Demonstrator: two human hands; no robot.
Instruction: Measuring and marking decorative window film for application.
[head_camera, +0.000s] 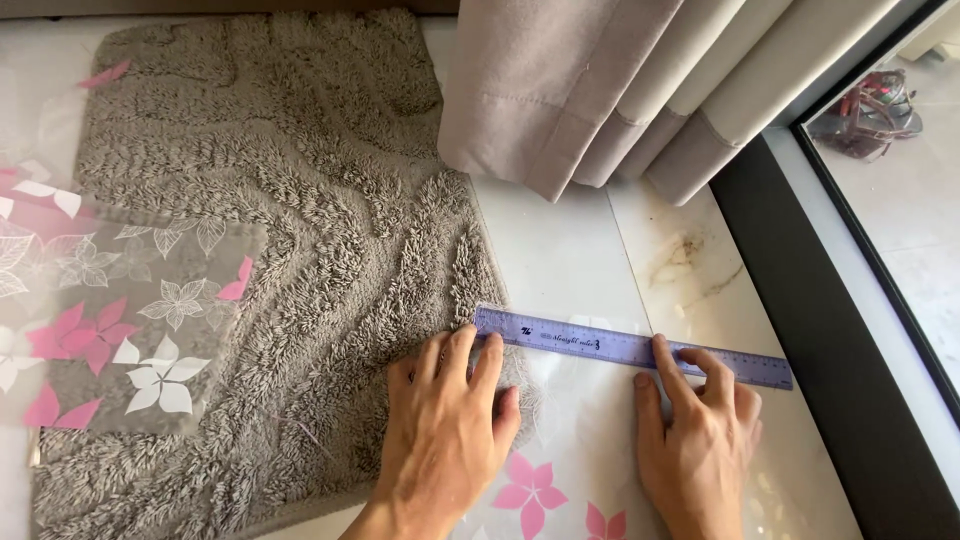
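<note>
My left hand (445, 425) flat, fingers spread, pressing purple ruler (630, 347) left end at grey rug (300, 250) edge; right hand (695, 430) fingertips pin ruler's right part, over clear flowered sheet (560, 470).

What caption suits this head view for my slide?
Both hands, left and right, press a purple ruler onto clear flowered film beside a grey rug.

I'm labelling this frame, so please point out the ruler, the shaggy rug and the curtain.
ruler (600, 345): head view, middle of its purple strip between the hands.
shaggy rug (300, 180): head view, grey pile near its centre.
curtain (560, 90): head view, front fold.
</note>
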